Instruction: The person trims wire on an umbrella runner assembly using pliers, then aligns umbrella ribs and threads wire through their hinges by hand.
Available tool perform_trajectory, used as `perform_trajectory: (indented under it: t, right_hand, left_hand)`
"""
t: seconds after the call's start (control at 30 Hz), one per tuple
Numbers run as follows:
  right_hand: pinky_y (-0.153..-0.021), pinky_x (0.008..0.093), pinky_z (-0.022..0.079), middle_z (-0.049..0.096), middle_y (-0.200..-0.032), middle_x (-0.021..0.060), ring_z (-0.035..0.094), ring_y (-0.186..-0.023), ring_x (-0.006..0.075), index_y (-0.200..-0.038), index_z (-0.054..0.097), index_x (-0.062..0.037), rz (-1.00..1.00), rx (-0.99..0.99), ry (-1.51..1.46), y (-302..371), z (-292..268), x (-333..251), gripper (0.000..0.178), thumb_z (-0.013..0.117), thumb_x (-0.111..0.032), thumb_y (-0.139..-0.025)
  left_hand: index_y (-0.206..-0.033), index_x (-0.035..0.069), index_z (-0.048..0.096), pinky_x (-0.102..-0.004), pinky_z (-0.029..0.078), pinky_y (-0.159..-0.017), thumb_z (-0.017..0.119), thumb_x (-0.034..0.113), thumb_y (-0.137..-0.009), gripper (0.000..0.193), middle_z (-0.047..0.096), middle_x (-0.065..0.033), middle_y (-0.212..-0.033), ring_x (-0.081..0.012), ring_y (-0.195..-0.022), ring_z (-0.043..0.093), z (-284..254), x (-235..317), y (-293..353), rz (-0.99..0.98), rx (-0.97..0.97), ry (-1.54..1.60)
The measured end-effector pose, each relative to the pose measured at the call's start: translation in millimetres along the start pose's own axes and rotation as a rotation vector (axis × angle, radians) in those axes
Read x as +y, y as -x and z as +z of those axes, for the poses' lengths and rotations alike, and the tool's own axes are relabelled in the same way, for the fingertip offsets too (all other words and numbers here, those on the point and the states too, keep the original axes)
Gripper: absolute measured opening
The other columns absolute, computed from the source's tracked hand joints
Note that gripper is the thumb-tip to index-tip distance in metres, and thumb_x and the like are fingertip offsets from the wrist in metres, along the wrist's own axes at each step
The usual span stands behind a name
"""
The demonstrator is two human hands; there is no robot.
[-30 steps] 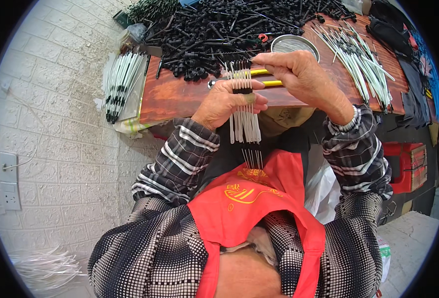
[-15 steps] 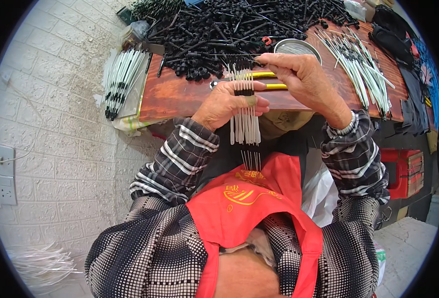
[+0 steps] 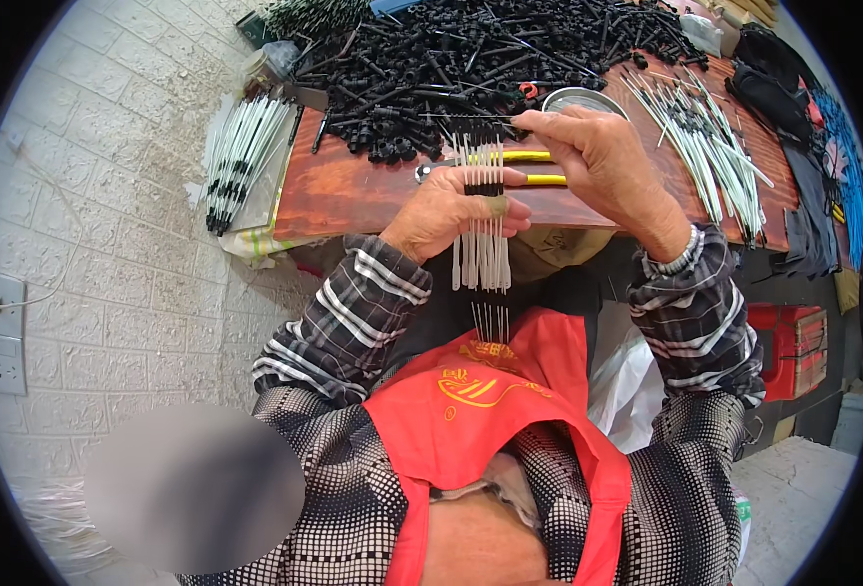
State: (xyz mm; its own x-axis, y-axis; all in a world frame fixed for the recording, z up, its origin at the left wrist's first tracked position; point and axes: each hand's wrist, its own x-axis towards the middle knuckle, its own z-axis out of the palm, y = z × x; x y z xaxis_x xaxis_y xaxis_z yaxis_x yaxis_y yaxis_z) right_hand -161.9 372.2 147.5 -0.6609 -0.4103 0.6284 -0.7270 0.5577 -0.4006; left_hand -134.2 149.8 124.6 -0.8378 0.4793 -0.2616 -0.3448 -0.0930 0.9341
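My left hand [image 3: 451, 210] is closed around a bundle of slim white rods [image 3: 480, 264] with black bands and black tops, held upright at the table's front edge. Thin metal tips stick out below the bundle, over my red apron [image 3: 480, 391]. My right hand [image 3: 602, 161] pinches the right end of a thin dark needle-like wire [image 3: 461, 117], which lies level across the black tops. Its fingertips are beside the bundle's upper right. Behind the bundle lies a tool with yellow handles [image 3: 547, 180], partly hidden.
A large heap of black plastic parts [image 3: 402, 59] covers the back of the wooden table [image 3: 344, 195]. A round metal tin [image 3: 554, 98] sits behind my right hand. White rods lie at left [image 3: 246, 146] and right [image 3: 710, 146]. A red stool [image 3: 788, 352] stands at right.
The right hand's fingers have curled in more, still at the wire beside the tops. My left hand keeps its hold. A grey blurred oval now covers the lower left.
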Motion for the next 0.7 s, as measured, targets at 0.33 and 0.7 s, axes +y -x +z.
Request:
perform_trajectory:
  t: [0.33, 0.7]
  right_hand:
    - [-0.063, 0.0411, 0.051, 0.065, -0.085, 0.0132, 0.067, -0.076, 0.0314, -0.114, 0.068, -0.0186, -0.111, -0.035, 0.296, -4, -11, -3, 0.03, 0.064, -0.015, -0.084]
    - [-0.064, 0.0411, 0.052, 0.065, -0.083, 0.0106, 0.067, -0.076, 0.0299, -0.108, 0.071, -0.0173, -0.084, -0.054, 0.231, -8, -12, -1, 0.023, 0.063, -0.014, -0.086]
  left_hand:
    - [-0.12, -0.002, 0.059, -0.0366, 0.059, -0.082, 0.068, 0.004, -0.087, 0.035, 0.071, -0.0164, -0.099, -0.0256, -0.089, 0.072, -1, 1, 0, -0.012, -0.011, 0.016]
    - [-0.122, -0.004, 0.059, -0.0361, 0.059, -0.082, 0.069, 0.005, -0.087, 0.037, 0.071, -0.0172, -0.097, -0.0255, -0.089, 0.072, -3, 1, -1, -0.003, -0.033, 0.001]
